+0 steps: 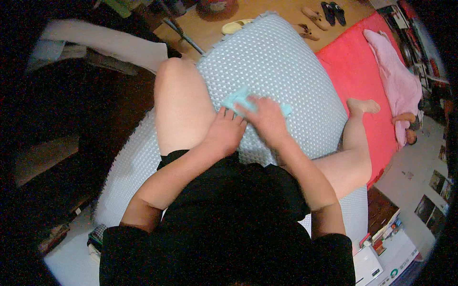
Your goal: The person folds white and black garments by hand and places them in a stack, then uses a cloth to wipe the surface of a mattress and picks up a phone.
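A large cushion with a light grey-blue dotted, textured cover (264, 57) lies between my legs. On its near part is a crumpled light turquoise cloth (238, 96). My left hand (229, 130) rests at the cloth's near left edge, palm down with fingers bent; whether it grips the cloth I cannot tell. Blurred, my right hand (266, 116) lies over the cloth, its thumb side towards my left hand. A bit of turquoise shows beyond its right side. The fingers of my right hand are partly hidden, so its hold on the cloth is unclear.
A red mat (343, 68) lies at the right with a person under a pink blanket (400, 75). Beyond the cushion are a yellow slipper (234, 26), black sandals (332, 13) and a dark pole (184, 35). A white box (368, 264) stands at the lower right.
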Motion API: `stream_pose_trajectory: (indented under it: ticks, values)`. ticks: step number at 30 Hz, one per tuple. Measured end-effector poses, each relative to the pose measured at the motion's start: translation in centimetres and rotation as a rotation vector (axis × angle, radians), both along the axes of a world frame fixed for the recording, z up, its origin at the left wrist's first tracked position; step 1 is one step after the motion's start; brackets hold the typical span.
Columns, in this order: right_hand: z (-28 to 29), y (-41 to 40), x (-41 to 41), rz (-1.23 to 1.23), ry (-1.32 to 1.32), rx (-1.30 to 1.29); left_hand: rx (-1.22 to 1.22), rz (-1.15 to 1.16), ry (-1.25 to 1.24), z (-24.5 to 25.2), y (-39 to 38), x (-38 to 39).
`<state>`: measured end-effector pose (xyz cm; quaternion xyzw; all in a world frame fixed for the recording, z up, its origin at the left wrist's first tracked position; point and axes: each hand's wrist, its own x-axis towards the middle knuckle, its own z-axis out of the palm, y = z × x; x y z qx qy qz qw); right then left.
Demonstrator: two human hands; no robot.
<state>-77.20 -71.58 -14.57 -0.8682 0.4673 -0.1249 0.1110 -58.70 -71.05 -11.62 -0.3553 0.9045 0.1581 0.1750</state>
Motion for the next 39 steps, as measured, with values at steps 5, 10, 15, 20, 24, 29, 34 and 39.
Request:
stream_pose_trajectory:
  ticks: [5, 10, 15, 20, 24, 29, 34, 39]
  values:
    - [-0.2, -5.3, -2.8, -0.154, 0.072, -0.069, -0.186, 0.005, 0.213, -2.3, 0.8, 0.5]
    - [-0.7, -7.7, -0.2, -0.402, 0.027, -0.112, -0.12, 0.01, 0.182, -2.0, 0.7, 0.8]
    - [0.0, -5.3, 3.0, 0.131, 0.031, 0.056, 0.127, -0.041, -0.022, -1.5, -0.2, 0.5]
    - [0.1, -10.5, -1.3, -0.307, 0.083, -0.121, -0.212, -0.04, 0.17, -3.6, 0.9, 0.8]
    - [-0.6, -5.2, 2.6, -0.135, 0.119, 0.024, -0.13, -0.021, 0.119, -3.2, 0.7, 1.0]
    - [0.8, -2.4, -2.1, -0.138, 0.117, 0.0, -0.093, -0.02, 0.093, -2.6, 0.8, 0.1]
    - [1.5, -3.6, -8.6, -0.83, 0.045, -0.077, 0.005, -0.02, 0.123, 0.6, 0.5, -0.3]
    - [0.3, 5.3, 0.9, -0.486, -0.075, 0.296, 0.087, -0.057, -0.031, 1.1, 0.2, 0.2]
